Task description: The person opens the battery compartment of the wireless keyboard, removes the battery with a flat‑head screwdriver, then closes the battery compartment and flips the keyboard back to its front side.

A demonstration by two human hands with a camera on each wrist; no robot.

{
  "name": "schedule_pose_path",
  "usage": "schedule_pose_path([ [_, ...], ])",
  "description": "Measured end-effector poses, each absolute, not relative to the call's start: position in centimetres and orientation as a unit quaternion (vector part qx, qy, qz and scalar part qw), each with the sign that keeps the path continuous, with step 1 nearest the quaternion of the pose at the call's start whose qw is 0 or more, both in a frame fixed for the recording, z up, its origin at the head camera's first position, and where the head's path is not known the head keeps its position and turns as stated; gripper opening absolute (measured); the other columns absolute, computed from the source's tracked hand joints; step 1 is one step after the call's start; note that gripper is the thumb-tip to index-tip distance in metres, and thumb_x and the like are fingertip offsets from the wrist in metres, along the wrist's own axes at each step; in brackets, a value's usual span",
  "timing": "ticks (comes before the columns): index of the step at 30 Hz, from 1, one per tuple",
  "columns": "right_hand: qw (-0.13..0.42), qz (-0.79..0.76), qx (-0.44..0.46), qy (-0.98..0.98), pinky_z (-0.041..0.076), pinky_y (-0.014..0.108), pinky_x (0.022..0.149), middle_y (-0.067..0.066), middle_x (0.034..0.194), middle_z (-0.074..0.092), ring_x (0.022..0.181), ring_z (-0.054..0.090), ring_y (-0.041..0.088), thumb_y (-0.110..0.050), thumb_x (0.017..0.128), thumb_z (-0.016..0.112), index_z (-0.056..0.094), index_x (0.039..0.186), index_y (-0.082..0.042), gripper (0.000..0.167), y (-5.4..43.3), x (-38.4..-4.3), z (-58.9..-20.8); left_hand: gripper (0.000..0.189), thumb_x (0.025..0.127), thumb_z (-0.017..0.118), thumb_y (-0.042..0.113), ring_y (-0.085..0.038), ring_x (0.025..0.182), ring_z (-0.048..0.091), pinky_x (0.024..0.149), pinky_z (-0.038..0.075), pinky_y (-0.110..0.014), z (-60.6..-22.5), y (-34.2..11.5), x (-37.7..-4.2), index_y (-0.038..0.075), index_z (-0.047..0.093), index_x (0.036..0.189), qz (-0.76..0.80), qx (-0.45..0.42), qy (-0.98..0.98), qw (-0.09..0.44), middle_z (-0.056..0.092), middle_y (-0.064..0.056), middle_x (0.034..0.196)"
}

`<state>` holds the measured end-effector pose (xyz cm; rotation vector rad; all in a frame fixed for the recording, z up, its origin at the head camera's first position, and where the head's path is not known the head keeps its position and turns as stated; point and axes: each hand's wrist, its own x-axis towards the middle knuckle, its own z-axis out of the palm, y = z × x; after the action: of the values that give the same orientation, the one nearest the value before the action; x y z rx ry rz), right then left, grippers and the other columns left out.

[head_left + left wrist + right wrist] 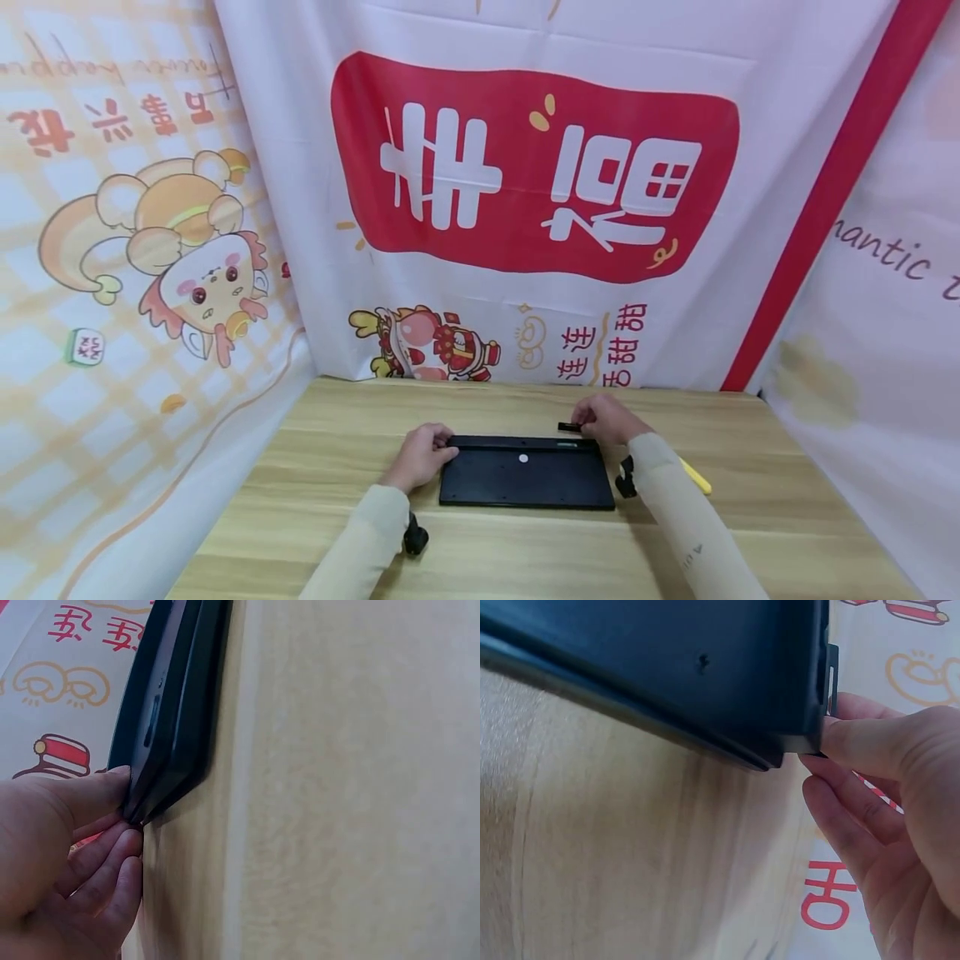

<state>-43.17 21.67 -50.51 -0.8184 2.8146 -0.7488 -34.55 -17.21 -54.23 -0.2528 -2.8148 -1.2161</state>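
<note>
A black keyboard lies underside up on the table, with a round white sticker near its middle. At its far left corner my left hand grips the edge; the left wrist view shows the thumb on one face and fingers underneath. My right hand is at the far right corner, pinching a small black battery cover just beyond the far edge. Close by, an uncovered battery slot shows in the raised bar. In the right wrist view, the cover is a thin strip beside the keyboard.
A yellow stick-like object lies on the wooden table, partly hidden by my right sleeve. Printed white cloths hang behind the table and at both sides. Each wrist carries a black camera.
</note>
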Motion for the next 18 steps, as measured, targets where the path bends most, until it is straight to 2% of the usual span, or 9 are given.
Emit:
schedule_pose_path([
  [8, 0.052, -0.247, -0.264, 0.931, 0.058, 0.032, 0.072, 0.002, 0.088, 0.075, 0.081, 0.066, 0.01, 0.008, 0.091, 0.072, 0.077, 0.095, -0.01, 0.019, 22.4, -43.0, -51.6, 0.021, 0.097, 0.077, 0.013, -0.022, 0.1, 0.067, 0.091, 0.058, -0.045, -54.1, -16.7, -34.8, 0.004, 0.074, 0.117, -0.4, -0.081, -0.913, 0.028, 0.073, -0.01, 0.111],
  [13, 0.059, -0.244, -0.242, 0.937, 0.061, 0.036, 0.078, 0.003, 0.093, 0.076, 0.086, 0.068, 0.012, 0.005, 0.093, 0.073, 0.078, 0.098, -0.011, 0.017, 22.4, -43.2, -51.7, 0.022, 0.098, 0.077, 0.015, -0.02, 0.1, 0.067, 0.091, 0.058, -0.044, -54.5, -16.9, -35.1, 0.006, 0.075, 0.117, -0.399, -0.081, -0.913, 0.02, 0.073, -0.009, 0.111],
  [18, 0.051, -0.243, -0.234, 0.94, 0.062, 0.042, 0.083, 0.005, 0.098, 0.077, 0.091, 0.07, 0.016, -0.004, 0.098, 0.071, 0.078, 0.106, -0.006, 0.01, 22.8, -43.1, -50.7, 0.021, 0.098, 0.077, 0.015, -0.02, 0.1, 0.066, 0.091, 0.058, -0.044, -54.7, -17.1, -35.2, 0.007, 0.075, 0.118, -0.398, -0.076, -0.914, 0.02, 0.073, -0.008, 0.112],
])
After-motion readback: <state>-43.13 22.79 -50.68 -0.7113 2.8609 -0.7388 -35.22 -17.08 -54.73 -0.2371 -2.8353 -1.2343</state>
